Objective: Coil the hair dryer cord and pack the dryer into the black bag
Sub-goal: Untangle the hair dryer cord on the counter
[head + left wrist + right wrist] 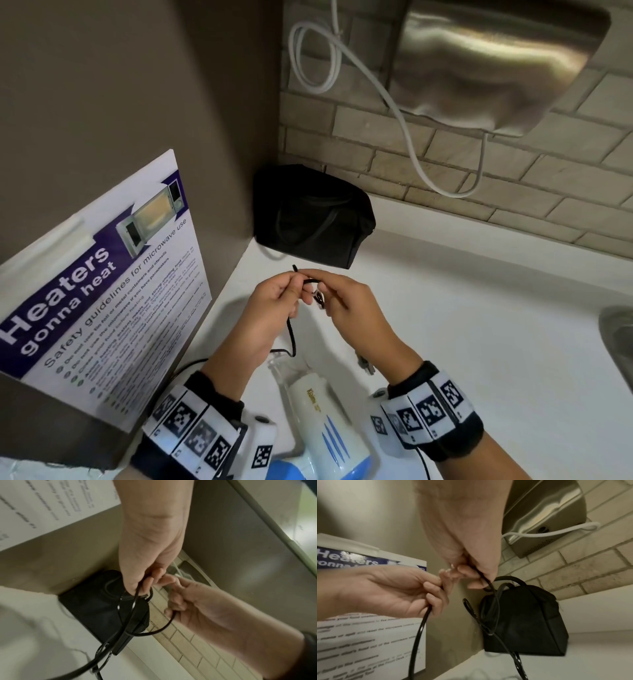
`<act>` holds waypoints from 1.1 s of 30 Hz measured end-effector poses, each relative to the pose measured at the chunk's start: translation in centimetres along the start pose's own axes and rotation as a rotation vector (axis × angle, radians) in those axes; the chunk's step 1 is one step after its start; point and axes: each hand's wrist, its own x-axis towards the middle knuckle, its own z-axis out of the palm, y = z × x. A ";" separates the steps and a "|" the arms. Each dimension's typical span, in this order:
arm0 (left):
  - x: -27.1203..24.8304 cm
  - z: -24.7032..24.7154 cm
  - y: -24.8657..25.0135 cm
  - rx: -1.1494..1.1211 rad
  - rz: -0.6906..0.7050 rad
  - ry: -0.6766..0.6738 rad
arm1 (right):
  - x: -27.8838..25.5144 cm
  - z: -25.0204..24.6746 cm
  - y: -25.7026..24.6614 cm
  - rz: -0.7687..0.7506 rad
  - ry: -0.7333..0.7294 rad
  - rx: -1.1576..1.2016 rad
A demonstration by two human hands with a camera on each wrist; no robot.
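A white and blue hair dryer lies on the white counter near the front edge, under my wrists. Its black cord rises to both hands above the counter. My left hand pinches the cord with curled fingers. My right hand pinches the same cord a short way along, fingertips almost touching the left's. Loops of cord hang below them. The black bag stands in the corner behind the hands, against the wall.
A brown cabinet side with a microwave safety poster rises on the left. A steel hand dryer with a white cable hangs on the tiled wall above. A sink edge shows at far right.
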 end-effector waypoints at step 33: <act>3.9 -7.7 -8.6 -0.850 -0.416 0.318 | -2.2 -3.8 17.1 0.450 -0.139 -0.253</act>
